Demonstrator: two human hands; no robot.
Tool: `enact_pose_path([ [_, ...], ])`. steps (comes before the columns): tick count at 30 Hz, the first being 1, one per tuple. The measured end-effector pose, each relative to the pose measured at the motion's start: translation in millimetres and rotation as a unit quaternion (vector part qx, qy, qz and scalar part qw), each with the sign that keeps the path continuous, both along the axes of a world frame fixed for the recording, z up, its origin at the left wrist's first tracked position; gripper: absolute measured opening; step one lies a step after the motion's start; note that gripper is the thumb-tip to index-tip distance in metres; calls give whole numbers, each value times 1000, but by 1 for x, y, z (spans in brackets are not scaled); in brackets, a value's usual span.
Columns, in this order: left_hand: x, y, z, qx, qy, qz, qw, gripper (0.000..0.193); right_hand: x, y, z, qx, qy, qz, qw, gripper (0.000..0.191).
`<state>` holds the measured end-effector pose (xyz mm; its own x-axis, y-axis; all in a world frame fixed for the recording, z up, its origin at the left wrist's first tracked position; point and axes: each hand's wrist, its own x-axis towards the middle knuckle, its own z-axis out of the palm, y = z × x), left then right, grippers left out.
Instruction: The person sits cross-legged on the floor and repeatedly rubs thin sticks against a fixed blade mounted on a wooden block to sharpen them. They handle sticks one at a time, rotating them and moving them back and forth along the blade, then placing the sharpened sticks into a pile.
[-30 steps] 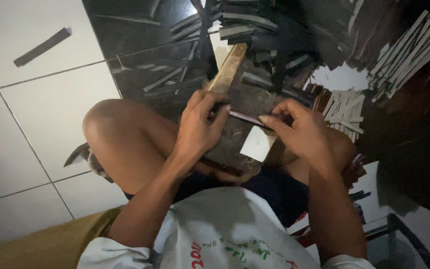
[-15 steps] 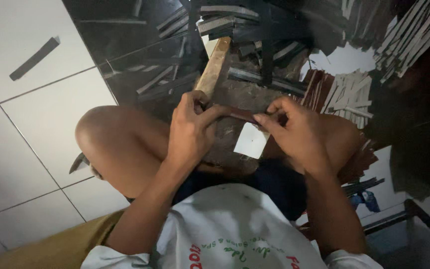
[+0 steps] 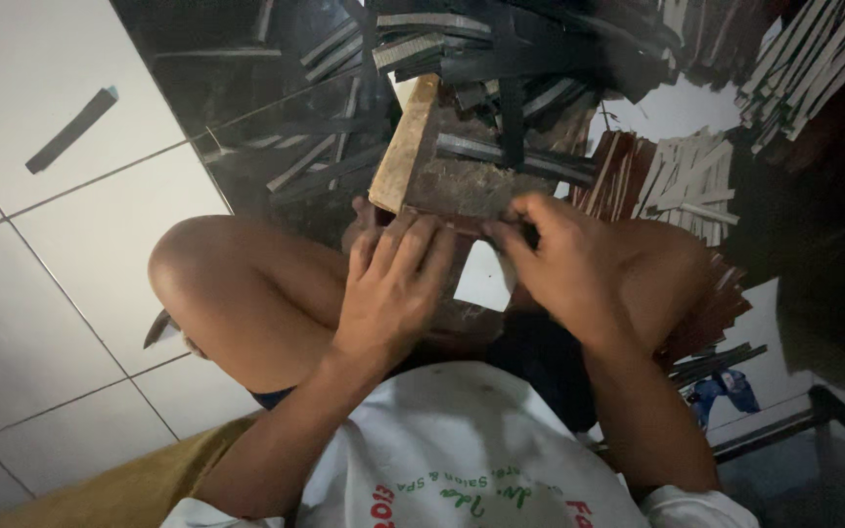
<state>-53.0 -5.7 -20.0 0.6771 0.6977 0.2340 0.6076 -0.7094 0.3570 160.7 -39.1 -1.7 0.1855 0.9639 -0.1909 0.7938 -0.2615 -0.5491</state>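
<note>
Nearest the camera: white shirt (image 3: 462, 450) with red and green print, the person sits cross-legged on a white tiled floor (image 3: 41, 293), left knee (image 3: 217, 284) raised.

Left hand (image 3: 393, 288): fingers flat and pressed down on a wooden block (image 3: 442, 166) just ahead of the lap. Not clenched, not wrapped around anything I can see; it works as a hold-down. Whether a strip sits under the fingers is hidden.

Right hand (image 3: 564, 259): fingertips curled and pinched at the block's near edge, on what looks like a thin dark strip (image 3: 471, 227) running between the two hands. Grip is a pinch, though the strip itself is mostly covered.

Change vs a second ago: the strip was held up in the air between both hands, clearly visible. Now both hands are lower and forward, onto the block, and the left hand has gone from pinching to pressing flat. The view has also shifted closer. My read: the strip is now seated on the block rather than handled free.

Beyond the block: a heap of dark strips (image 3: 501, 59) across the glossy black surface. Far right: bundles of pale strips (image 3: 687, 181), more at the top-right corner. One stray dark strip (image 3: 72, 129) lies alone on the tile, far left.
</note>
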Motion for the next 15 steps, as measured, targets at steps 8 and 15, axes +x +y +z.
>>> enact_pose_path([
  [8,-5,4,6,1,4,-33,999,57,-18,7,-1,77,4,29,997,28],
  [15,2,5,11,51,50,-27,997,45,16,-9,10,-27,35,-24,999,25],
])
